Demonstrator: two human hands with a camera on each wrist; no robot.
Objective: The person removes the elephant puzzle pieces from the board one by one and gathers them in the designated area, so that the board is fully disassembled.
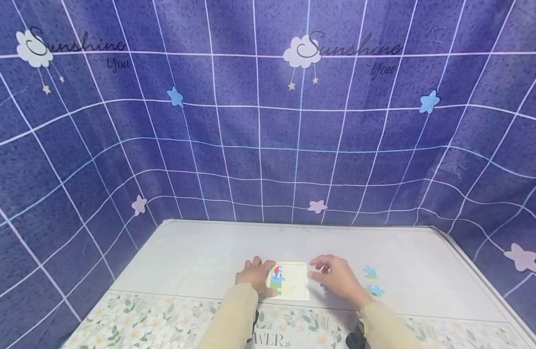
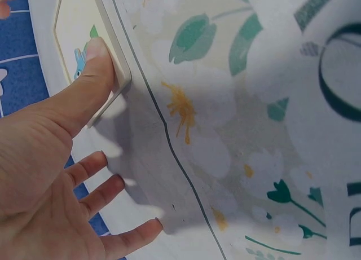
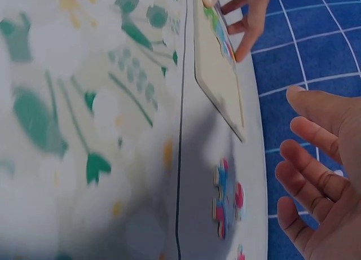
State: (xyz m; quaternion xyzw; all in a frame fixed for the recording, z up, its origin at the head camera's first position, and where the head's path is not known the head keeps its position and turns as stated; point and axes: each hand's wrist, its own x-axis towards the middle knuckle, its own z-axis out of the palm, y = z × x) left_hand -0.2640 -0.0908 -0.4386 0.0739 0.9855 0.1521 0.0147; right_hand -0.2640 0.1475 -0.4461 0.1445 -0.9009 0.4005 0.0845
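A shallow cream puzzle tray (image 1: 296, 282) lies on the table, with joined jigsaw pieces (image 1: 276, 280) of a blue cartoon figure along its left side. My left hand (image 1: 252, 277) grips that side, thumb (image 2: 97, 60) over the near corner and forefinger at the far edge. Its other fingers spread outside the tray in the left wrist view. My right hand (image 1: 337, 277) hovers just right of the tray, fingers loosely bent and holding nothing. Under it lies a blue and pink jigsaw piece (image 3: 224, 201), mostly hidden in the head view.
Farther right on the table lie blue-green jigsaw pieces, one (image 1: 370, 272) behind another group (image 1: 374, 290). The white table cover (image 1: 198, 257) has a floral band (image 1: 132, 315) along the near side. A blue grid-patterned curtain (image 1: 276, 145) hangs behind and at both sides.
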